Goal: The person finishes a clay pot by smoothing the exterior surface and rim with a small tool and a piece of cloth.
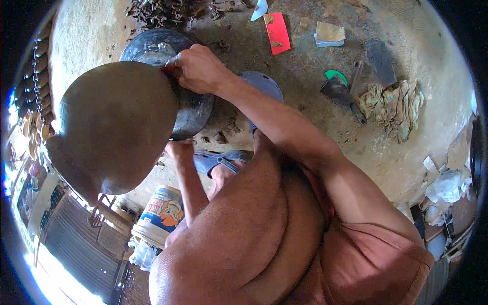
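Note:
A large, smooth, brown rounded clay pot [119,119] fills the left of the view. Behind it shows a dark grey round wheel or basin [195,114], smeared with clay. My right hand [199,70] is closed, pinching a small red scraper [166,69] whose edge meets the pot's upper right side. Lower down, my left hand [178,147] is by the pot's right side and the lower edge of the dark round piece. Its fingers are mostly hidden, so its grip does not show.
Dark clay scraps [168,12] lie at the top. A red card [277,34], a scraper [338,91], a dark flat blade [381,62] and a crumpled cloth [396,107] lie on the floor. A printed bucket [161,213] stands below the left arm. A blue clog [223,161] is on my foot.

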`<state>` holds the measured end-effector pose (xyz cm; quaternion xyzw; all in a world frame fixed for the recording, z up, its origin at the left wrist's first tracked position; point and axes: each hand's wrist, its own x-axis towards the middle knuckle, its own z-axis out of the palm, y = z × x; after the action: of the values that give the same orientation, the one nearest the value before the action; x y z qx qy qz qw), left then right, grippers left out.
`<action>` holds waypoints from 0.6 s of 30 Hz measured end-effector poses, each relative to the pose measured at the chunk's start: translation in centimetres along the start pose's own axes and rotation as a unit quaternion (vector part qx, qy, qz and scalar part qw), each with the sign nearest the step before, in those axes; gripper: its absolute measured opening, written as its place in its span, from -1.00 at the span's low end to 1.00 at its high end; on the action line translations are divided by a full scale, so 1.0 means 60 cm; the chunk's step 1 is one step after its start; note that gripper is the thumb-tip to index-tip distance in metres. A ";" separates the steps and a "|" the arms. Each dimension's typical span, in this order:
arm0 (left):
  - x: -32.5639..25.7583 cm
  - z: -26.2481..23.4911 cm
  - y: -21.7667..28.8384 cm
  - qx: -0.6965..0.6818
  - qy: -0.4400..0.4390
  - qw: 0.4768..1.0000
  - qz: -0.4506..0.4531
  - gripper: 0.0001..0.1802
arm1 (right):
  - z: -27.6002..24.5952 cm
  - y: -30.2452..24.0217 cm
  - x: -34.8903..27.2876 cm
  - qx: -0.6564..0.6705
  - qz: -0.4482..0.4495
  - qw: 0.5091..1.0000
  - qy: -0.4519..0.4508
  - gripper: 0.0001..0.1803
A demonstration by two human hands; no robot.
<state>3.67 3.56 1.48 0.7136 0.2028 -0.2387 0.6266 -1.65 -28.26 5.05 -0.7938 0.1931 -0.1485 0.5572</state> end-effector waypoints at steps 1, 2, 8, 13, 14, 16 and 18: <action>-0.016 0.055 0.003 -0.094 0.073 0.991 -0.067 -0.26 | -0.004 0.009 -0.002 -0.004 0.005 1.000 0.003 -0.65; -0.049 0.080 -0.003 -0.091 0.122 0.986 -0.065 -0.26 | -0.003 0.005 -0.006 -0.015 -0.002 1.000 -0.011 -0.64; -0.176 0.182 -0.060 -0.219 -0.081 0.955 -0.185 -0.10 | -0.018 -0.013 -0.010 -0.002 -0.002 1.000 0.000 -0.61; -0.115 0.108 0.003 -0.117 0.014 0.982 -0.147 -0.20 | -0.014 -0.002 0.006 -0.045 -0.006 0.999 0.025 -0.63; -0.077 0.071 0.022 -0.132 -0.037 0.984 -0.117 -0.19 | -0.011 -0.001 0.007 -0.038 -0.021 0.999 0.020 -0.63; -0.055 0.051 0.024 -0.144 -0.084 0.982 -0.091 -0.18 | -0.007 -0.003 -0.001 -0.028 -0.031 0.999 0.011 -0.63; -0.044 0.073 0.012 -0.087 0.062 0.994 -0.018 -0.18 | -0.010 -0.022 0.000 -0.048 -0.013 0.999 -0.015 -0.62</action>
<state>1.59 -0.84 3.17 0.6662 0.2740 -0.1870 0.6679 -1.74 -28.36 6.48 -0.8244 0.1815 -0.1336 0.5192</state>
